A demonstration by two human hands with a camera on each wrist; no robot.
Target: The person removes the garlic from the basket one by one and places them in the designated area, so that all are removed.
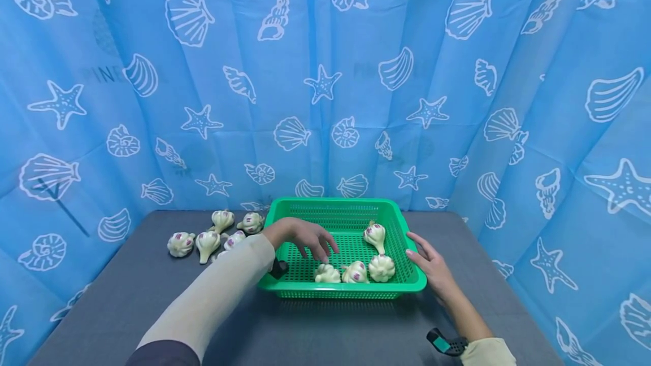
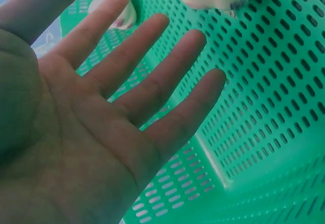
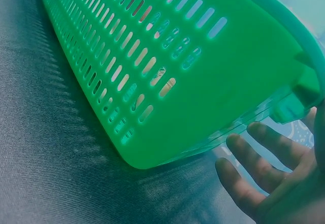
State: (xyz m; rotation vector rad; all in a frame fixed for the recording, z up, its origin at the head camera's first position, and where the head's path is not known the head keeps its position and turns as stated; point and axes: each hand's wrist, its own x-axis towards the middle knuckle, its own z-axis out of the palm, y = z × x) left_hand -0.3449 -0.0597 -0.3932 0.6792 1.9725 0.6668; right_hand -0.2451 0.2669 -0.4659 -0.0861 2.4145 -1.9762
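Observation:
A green perforated plastic basket (image 1: 335, 287) holds several garlic bulbs along its front and right side, one of them a bulb with a long stem (image 1: 375, 235). Over the basket's left half hovers my left hand (image 1: 307, 240), just behind the leftmost bulb (image 1: 327, 274). In the left wrist view its palm (image 2: 96, 112) faces the camera, fingers spread and nothing held. My right hand (image 1: 432, 267) is at the basket's right rim, thumb and forefinger by the edge. The right wrist view has its other fingers (image 3: 259, 165) extended beside the basket wall (image 3: 213, 76); the thumb is hidden there.
Left of the basket, several more garlic bulbs (image 1: 207, 243) lie grouped on the dark grey table (image 1: 127, 292), some partly behind my left forearm. A blue curtain (image 1: 325, 100) with white shell prints hangs behind and beside the table.

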